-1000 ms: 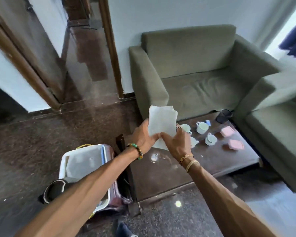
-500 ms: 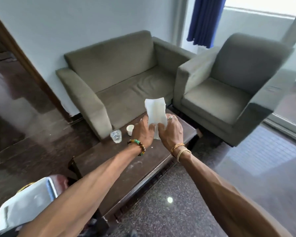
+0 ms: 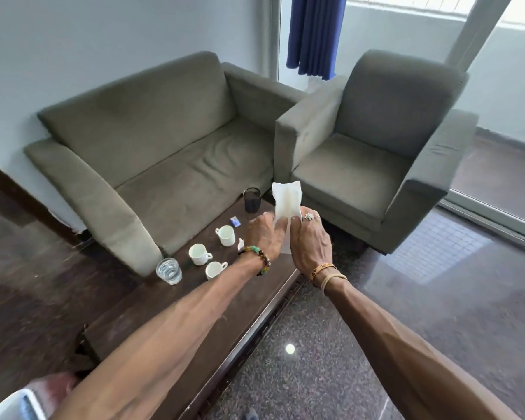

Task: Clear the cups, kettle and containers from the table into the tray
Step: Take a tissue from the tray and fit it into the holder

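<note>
At about 7 o'clock, right at the bottom corner, I can see just a bit of the white tray (image 3: 9,406), down low beside the near end of the table (image 3: 152,325). Nothing from the table looks to be in the part I can see. Farther out, in the middle, my left hand (image 3: 262,239) and my right hand (image 3: 311,245) are close together, and both are pinching one white paper napkin (image 3: 286,201). It is soft and floppy and very light, so my fingers are busy and cannot pick up anything else right now. At about 10 o'clock from my hands stand three small white cups: one cup (image 3: 214,269) nearest me, a second cup (image 3: 199,254) just beside it, and a third cup (image 3: 226,235) a little farther back. I think they are hard, smooth and easy to break, so I would hold each one by its little handle or around its body. Just left of them is a clear glass (image 3: 169,270) that seems to have water in it. It could be slippery and heavy, so I would grip it around the middle and keep it upright. Farthest away, at 12 o'clock, is a dark round container (image 3: 252,200) at the far end of the table. I cannot see a kettle here.
</note>
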The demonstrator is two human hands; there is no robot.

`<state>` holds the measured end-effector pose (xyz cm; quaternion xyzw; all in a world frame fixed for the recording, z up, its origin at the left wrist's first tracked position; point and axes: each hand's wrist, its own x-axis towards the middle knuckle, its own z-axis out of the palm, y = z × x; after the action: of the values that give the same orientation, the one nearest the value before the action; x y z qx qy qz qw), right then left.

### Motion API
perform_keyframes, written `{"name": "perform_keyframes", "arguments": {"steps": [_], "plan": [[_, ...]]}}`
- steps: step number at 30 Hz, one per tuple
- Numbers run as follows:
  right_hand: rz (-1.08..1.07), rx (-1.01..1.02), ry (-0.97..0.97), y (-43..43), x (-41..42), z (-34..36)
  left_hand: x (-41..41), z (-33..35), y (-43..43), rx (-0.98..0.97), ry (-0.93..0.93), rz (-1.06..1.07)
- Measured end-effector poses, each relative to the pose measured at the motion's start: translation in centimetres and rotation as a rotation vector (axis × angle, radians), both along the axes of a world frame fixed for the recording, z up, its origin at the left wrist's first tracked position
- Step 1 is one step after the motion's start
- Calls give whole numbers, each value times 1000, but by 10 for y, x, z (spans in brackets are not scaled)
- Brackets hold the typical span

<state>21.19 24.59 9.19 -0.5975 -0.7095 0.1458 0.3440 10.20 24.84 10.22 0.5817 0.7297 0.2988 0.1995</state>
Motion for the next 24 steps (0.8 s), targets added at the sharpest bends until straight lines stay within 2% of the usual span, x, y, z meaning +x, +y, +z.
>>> {"name": "perform_keyframes", "arguments": {"steps": [8,15,20,22,24], "plan": [[25,-84,21,68,27,5,26,0,67,47,43,-77],[154,-136,66,150,54,-4,48,-8,130,10,11,-7],[247,-125,63,203,56,2,54,-4,168,35,0,123],[200,-186,108,223,55,0,47,-3,177,16,-11,177],[147,-338,270,248,57,-3,37,-5,185,11,-76,219]]}}
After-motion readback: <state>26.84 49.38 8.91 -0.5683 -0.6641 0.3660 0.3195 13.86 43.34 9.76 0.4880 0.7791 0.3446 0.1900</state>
